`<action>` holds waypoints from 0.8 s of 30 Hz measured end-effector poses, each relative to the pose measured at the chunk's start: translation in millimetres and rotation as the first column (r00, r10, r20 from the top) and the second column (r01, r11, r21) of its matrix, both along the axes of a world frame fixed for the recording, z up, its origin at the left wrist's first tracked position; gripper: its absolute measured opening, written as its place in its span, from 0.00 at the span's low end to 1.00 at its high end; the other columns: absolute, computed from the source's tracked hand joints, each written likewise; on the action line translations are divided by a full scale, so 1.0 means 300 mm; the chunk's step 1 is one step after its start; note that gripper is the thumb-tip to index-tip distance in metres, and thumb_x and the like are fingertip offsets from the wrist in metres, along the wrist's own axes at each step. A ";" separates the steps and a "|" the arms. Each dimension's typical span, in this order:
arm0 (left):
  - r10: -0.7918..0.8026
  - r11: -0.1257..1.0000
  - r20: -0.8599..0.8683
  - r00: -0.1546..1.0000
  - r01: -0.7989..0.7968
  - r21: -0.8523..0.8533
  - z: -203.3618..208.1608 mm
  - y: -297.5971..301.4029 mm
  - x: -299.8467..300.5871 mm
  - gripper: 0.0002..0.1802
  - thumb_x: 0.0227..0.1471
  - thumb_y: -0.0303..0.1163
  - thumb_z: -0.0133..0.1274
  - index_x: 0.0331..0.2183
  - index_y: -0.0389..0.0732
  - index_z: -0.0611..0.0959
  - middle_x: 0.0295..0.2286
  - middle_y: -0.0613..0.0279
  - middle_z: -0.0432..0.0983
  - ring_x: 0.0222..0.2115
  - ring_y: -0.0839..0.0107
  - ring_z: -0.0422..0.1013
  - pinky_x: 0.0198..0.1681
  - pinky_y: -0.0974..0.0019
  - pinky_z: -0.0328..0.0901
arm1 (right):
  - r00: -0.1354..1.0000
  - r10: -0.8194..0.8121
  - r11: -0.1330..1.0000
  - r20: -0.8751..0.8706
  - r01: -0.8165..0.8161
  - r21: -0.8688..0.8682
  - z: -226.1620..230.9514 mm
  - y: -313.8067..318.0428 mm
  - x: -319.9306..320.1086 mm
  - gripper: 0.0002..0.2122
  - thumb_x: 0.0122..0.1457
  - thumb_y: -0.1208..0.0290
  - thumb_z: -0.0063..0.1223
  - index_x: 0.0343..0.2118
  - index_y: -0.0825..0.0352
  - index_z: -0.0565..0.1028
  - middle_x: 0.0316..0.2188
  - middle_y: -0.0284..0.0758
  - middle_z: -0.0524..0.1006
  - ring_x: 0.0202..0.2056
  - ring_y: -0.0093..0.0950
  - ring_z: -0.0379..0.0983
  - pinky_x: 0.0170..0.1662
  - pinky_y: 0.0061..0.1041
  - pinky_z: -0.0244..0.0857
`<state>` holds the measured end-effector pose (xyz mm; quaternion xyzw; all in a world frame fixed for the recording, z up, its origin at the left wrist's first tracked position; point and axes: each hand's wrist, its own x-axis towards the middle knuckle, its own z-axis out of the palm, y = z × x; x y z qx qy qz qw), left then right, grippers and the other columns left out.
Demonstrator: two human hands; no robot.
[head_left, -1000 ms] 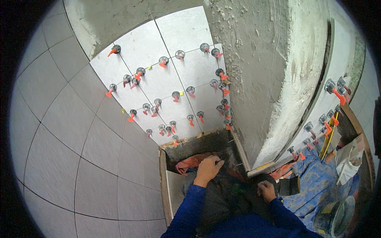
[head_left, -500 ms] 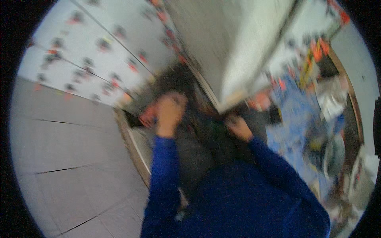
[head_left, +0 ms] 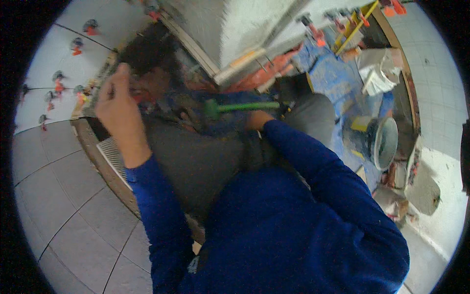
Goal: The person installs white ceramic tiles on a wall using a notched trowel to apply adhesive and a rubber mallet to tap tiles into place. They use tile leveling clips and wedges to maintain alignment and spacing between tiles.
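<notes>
My left hand [head_left: 120, 110] is raised in front of the tiled wall, fingers partly extended with a gap between them, and nothing shows in it. Just beyond it is another person's head [head_left: 149, 51], blurred, low by the wall corner, with a blue garment and what looks like a hand near my knees. Close to my body, my right hand [head_left: 259, 120] is closed at the handle of a green mallet [head_left: 245, 106]. The mallet lies level across the view, its blurred head to the left. My fingers are mostly hidden behind my hand and the handle.
A boxed-in pale column [head_left: 215, 44] juts down ahead. Orange and black tile clips [head_left: 58, 81] stud the left wall. Grey floor tiles [head_left: 73, 215] lie left, beside a drain grate [head_left: 111, 157]. At right stand a bucket [head_left: 384, 142] on stained blue sheeting and a yellow level [head_left: 357, 29].
My view has shifted, with the column and wall moving up and left. My left hand has come away from a red item near the corner. The green mallet now shows plainly by my right hand.
</notes>
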<state>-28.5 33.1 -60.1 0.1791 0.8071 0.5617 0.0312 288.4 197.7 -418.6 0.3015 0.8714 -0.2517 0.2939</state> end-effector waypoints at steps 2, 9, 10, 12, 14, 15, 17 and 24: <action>-0.025 1.000 -0.246 0.969 0.021 -0.017 0.017 0.016 -0.008 0.17 0.60 0.39 0.60 0.30 0.33 0.84 0.24 0.62 0.77 0.27 0.72 0.72 0.35 0.61 0.68 | 0.978 0.201 0.971 -0.047 -0.193 0.145 -0.052 0.115 -0.058 0.21 0.55 0.58 0.59 0.47 0.68 0.81 0.50 0.49 0.79 0.49 0.48 0.78 0.45 0.48 0.75; 0.010 0.985 -0.121 0.993 0.012 0.174 0.030 0.011 0.046 0.15 0.59 0.32 0.60 0.26 0.30 0.80 0.20 0.62 0.73 0.25 0.78 0.67 0.30 0.67 0.63 | 0.981 0.119 0.990 0.156 -0.106 -0.088 -0.272 0.189 -0.164 0.30 0.65 0.52 0.48 0.69 0.51 0.60 0.68 0.42 0.63 0.69 0.52 0.52 0.67 0.64 0.44; 0.025 0.992 -0.057 0.998 -0.017 0.125 0.026 0.007 0.051 0.15 0.59 0.33 0.60 0.27 0.31 0.82 0.20 0.62 0.73 0.24 0.78 0.66 0.30 0.67 0.64 | 0.970 0.170 0.984 0.174 -0.159 -0.076 -0.298 0.186 -0.168 0.29 0.65 0.52 0.49 0.68 0.52 0.61 0.66 0.42 0.64 0.67 0.52 0.53 0.66 0.63 0.45; 0.013 0.991 -0.063 0.998 -0.005 0.130 0.017 0.011 0.061 0.14 0.58 0.33 0.61 0.28 0.31 0.83 0.20 0.61 0.74 0.24 0.77 0.68 0.30 0.67 0.65 | 0.951 0.238 0.971 0.198 -0.225 -0.084 -0.328 0.180 -0.179 0.27 0.64 0.53 0.50 0.65 0.53 0.63 0.63 0.43 0.66 0.64 0.52 0.56 0.63 0.61 0.49; 0.012 0.993 -0.116 0.993 0.002 0.118 0.012 0.019 0.068 0.14 0.58 0.34 0.61 0.28 0.31 0.84 0.21 0.61 0.76 0.25 0.77 0.70 0.31 0.67 0.65 | 0.942 0.277 0.960 0.190 -0.263 -0.096 -0.327 0.177 -0.198 0.25 0.64 0.53 0.51 0.62 0.54 0.65 0.60 0.44 0.68 0.61 0.51 0.59 0.60 0.60 0.52; 0.016 0.994 -0.162 0.987 0.002 0.110 0.013 0.020 0.072 0.14 0.59 0.34 0.61 0.28 0.32 0.85 0.22 0.62 0.78 0.25 0.77 0.70 0.32 0.68 0.65 | 0.939 0.293 0.955 0.183 -0.279 -0.097 -0.315 0.172 -0.207 0.24 0.63 0.54 0.52 0.61 0.55 0.66 0.59 0.44 0.69 0.60 0.51 0.61 0.59 0.59 0.54; 0.024 0.997 -0.220 0.975 -0.006 0.083 0.015 0.021 0.073 0.15 0.59 0.35 0.61 0.28 0.32 0.85 0.22 0.62 0.79 0.26 0.78 0.72 0.33 0.69 0.66 | 0.934 0.318 0.947 0.161 -0.308 -0.089 -0.277 0.159 -0.226 0.23 0.63 0.54 0.53 0.58 0.56 0.68 0.56 0.45 0.71 0.56 0.51 0.64 0.56 0.57 0.57; 0.079 0.960 -0.061 0.995 -0.060 0.272 0.032 -0.058 0.053 0.19 0.62 0.38 0.60 0.26 0.32 0.81 0.21 0.68 0.73 0.25 0.80 0.66 0.31 0.69 0.63 | 0.946 0.315 0.946 -0.076 -0.307 0.100 0.038 0.071 -0.190 0.18 0.61 0.56 0.57 0.49 0.61 0.74 0.45 0.47 0.78 0.46 0.50 0.74 0.46 0.50 0.69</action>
